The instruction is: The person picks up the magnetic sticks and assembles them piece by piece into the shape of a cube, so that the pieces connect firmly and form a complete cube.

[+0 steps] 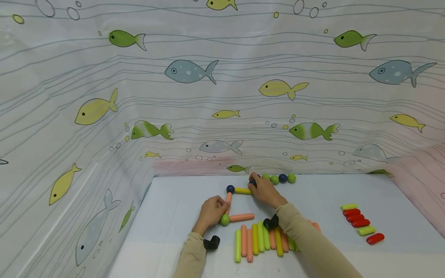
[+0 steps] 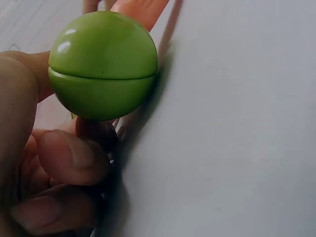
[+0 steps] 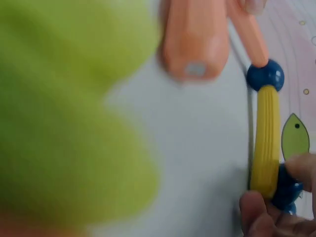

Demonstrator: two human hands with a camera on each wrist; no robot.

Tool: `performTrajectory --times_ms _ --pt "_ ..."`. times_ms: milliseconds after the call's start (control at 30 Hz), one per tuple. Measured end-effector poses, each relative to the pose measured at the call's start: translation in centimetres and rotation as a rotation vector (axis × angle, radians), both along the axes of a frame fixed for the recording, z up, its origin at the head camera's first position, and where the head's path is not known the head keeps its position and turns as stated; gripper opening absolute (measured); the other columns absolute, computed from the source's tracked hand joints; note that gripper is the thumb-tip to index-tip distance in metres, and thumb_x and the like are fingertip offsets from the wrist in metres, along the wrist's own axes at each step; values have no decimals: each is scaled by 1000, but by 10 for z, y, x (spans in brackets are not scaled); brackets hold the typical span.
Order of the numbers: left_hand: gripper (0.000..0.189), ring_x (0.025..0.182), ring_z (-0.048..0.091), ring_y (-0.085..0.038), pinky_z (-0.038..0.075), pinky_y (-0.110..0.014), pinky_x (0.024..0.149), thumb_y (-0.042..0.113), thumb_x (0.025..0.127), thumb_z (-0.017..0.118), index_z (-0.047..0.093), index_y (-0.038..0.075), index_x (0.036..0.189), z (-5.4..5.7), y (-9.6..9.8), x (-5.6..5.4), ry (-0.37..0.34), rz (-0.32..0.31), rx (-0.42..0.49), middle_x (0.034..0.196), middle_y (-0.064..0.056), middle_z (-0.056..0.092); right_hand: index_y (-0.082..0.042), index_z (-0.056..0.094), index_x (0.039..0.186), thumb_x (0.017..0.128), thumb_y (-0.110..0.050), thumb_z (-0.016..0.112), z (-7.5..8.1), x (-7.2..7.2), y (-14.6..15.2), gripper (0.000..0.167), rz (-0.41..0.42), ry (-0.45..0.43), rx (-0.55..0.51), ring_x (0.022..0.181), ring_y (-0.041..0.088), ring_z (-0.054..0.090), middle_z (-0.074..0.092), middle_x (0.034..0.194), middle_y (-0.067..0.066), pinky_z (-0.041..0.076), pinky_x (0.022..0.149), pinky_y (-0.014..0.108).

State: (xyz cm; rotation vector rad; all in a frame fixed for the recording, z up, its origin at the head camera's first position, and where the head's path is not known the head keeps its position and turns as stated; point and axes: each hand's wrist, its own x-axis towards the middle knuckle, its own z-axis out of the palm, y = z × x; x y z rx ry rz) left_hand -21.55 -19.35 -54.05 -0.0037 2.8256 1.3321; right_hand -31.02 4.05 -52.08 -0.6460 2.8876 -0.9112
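Note:
In the head view, my left hand [image 1: 211, 213] pinches an orange magnetic stick [image 1: 228, 201] that runs between a dark blue ball [image 1: 230, 189] and a green ball [image 1: 225, 219]. The green ball [image 2: 103, 64] fills much of the left wrist view, just in front of the fingers. A second orange stick [image 1: 242, 217] extends right from that green ball. From the dark blue corner ball, a yellow stick [image 3: 266, 140] leads to my right hand [image 1: 267, 191]. Those fingers hold another dark blue ball [image 3: 286, 187] at the yellow stick's end; the contact is partly hidden.
Green and blue balls [image 1: 283, 178] line the back edge. Several long sticks [image 1: 249, 245] lie side by side in front, partly under the right forearm. Short red and yellow-green pieces [image 1: 360, 223] form a slanting row at right. A fish-patterned sheet [image 1: 194, 104] encloses the table.

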Motion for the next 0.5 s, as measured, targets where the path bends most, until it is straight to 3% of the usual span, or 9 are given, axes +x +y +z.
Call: performTrajectory --times_ms 167,367,500 --pt "26 55 48 -8 40 -25 53 33 102 69 72 8 93 -8 -6 -1 26 -10 34 65 7 53 -6 61 127 106 -14 61 8 6 15 23 32 -5 47 83 22 61 72 102 14 54 82 43" --pt "27 52 49 -9 40 -25 51 33 102 69 72 8 95 -11 -10 -2 21 -21 73 64 7 52 -13 64 128 105 -15 59 8 6 31 23 131 -115 126 78 21 55 67 93 9 45 73 38" --pt "28 53 48 -9 39 -24 51 34 103 69 71 8 94 -12 -10 -3 29 -28 82 63 7 50 -14 64 129 102 -16 65 7 7 32 27 155 -125 143 95 27 62 70 111 14 53 87 47"
